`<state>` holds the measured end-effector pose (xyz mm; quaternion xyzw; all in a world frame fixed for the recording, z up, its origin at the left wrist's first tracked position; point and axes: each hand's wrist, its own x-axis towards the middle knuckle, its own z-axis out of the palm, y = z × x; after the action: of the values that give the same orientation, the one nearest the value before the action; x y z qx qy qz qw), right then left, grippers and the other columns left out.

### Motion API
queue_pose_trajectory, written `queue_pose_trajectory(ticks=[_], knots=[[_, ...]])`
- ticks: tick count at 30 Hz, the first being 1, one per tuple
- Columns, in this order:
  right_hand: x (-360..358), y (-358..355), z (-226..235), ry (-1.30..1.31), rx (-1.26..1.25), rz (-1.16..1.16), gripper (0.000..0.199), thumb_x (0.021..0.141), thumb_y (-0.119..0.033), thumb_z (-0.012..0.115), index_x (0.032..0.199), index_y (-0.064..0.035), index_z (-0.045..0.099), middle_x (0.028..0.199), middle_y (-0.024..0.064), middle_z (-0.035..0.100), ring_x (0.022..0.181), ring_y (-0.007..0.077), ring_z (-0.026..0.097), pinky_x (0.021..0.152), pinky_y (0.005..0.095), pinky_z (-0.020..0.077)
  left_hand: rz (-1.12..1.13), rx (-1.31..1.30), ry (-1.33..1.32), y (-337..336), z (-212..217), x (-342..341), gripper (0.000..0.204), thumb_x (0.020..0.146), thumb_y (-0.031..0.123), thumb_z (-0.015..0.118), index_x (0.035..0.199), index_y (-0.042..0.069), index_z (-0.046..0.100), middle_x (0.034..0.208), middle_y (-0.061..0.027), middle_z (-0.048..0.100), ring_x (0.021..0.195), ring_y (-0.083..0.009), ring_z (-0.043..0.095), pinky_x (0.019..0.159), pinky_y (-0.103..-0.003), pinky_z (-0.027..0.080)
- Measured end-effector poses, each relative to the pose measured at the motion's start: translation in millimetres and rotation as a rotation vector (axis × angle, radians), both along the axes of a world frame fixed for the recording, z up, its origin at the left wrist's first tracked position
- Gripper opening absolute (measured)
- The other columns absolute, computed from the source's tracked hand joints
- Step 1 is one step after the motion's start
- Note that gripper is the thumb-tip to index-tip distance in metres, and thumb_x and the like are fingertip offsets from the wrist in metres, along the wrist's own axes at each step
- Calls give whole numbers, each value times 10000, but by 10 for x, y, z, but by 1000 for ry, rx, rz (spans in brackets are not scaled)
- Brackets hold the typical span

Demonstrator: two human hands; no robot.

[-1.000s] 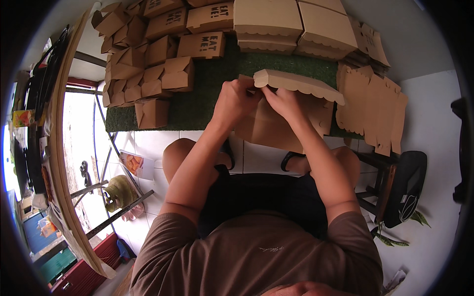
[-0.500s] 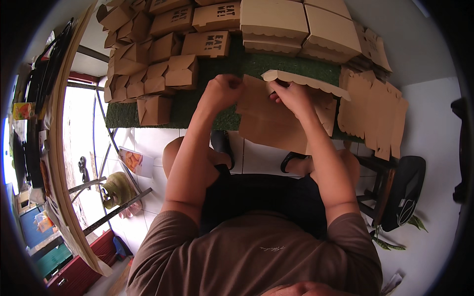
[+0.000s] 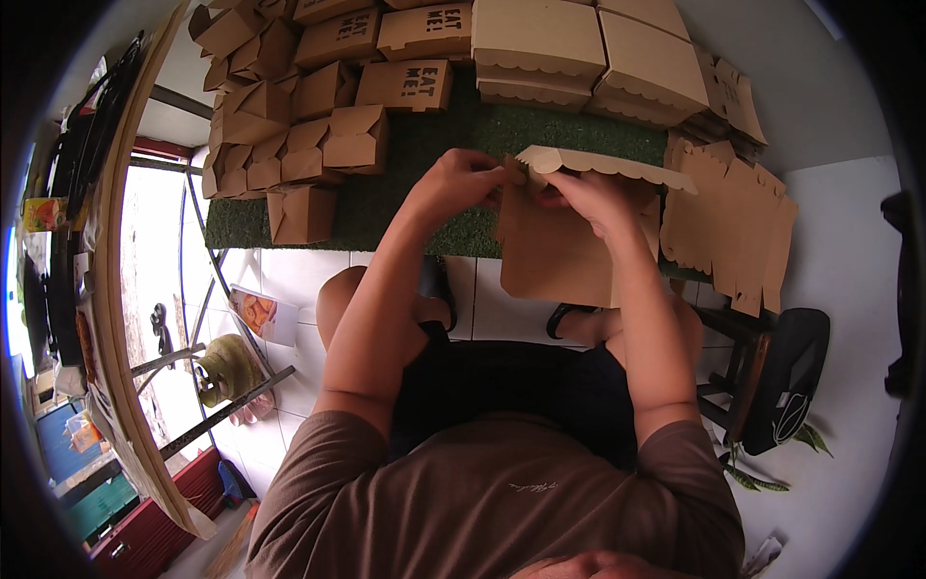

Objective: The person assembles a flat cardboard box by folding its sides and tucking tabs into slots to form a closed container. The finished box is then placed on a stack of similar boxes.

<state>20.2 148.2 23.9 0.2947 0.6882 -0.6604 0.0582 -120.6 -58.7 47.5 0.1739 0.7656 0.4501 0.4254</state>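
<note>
A partly folded brown cardboard box point(image 3: 555, 256) rests at the near edge of a green grass-like mat point(image 3: 439, 227), its lower panel hanging over that edge. Along its far side a paler scalloped flap point(image 3: 617, 168) stands up. My left hand point(image 3: 463, 181) is closed, thumb and fingers pinching the box's far left corner. My right hand point(image 3: 593, 201) reaches in under the scalloped flap, fingers curled on the cardboard near the same corner. Its fingertips are partly hidden by the flap.
Several small folded brown boxes point(image 3: 355, 138) crowd the table's left side. Larger pale boxes point(image 3: 538, 41) are stacked at the back. Flat cardboard blanks point(image 3: 738, 227) lie on the right, overhanging the edge. A stool point(image 3: 738, 362) with a black bag point(image 3: 789, 376) stands at right.
The box has shifted to the right. My left hand has moved right, its fingers now at the box's corner. My right hand has gone slightly right and nearer with the flap.
</note>
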Motion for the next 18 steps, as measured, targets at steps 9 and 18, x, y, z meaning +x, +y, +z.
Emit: queue_pose_trajectory(ticks=[9,18], knots=[[37,41,63,48,-125,4,388,1114,-220,791,1425,8,747,1303,117,801,1027,232,828,895,342,711,64,51,-162,96,-96,191,515,1054,366,821,1237,-115,826,1123,-183,850,1001,-229,842,978,-367,682],[98,115,-41,18,-223,-3,462,1091,-254,823,1467,3,744,1354,145,801,1155,282,835,1075,354,663,153,167,-322,127,-64,302,579,1121,337,772,1405,-165,727,1327,-241,787,1181,-284,797,1077,-404,661]])
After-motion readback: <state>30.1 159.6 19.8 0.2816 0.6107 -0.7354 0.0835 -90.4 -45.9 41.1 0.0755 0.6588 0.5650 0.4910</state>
